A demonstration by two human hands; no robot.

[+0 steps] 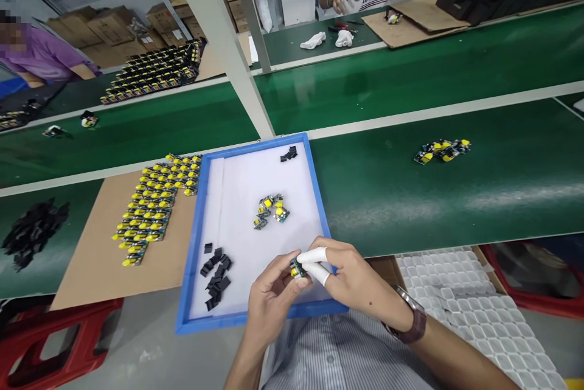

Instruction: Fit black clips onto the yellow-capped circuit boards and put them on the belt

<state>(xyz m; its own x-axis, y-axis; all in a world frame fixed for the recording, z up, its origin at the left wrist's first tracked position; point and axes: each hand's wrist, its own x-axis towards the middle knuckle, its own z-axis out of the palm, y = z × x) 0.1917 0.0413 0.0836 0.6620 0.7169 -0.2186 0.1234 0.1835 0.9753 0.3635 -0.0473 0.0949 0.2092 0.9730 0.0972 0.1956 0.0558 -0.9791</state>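
Both my hands meet over the near edge of a blue-rimmed white tray [201,207]. My left hand [271,295] and my right hand [349,274], which wears white finger cots, pinch one small circuit board with a yellow part [297,268] between them. On the tray lie a cluster of similar boards [272,210], a pile of small black parts [216,277] at the near left, and a few more black parts [289,154] at the far edge.
Rows of yellow-topped boards [155,207] lie on cardboard left of the tray. Some boards [441,151] sit on the green conveyor belt [410,195]. White moulded trays [460,292] are at the right, a red stool [45,341] at the left. Other people work across the belt.
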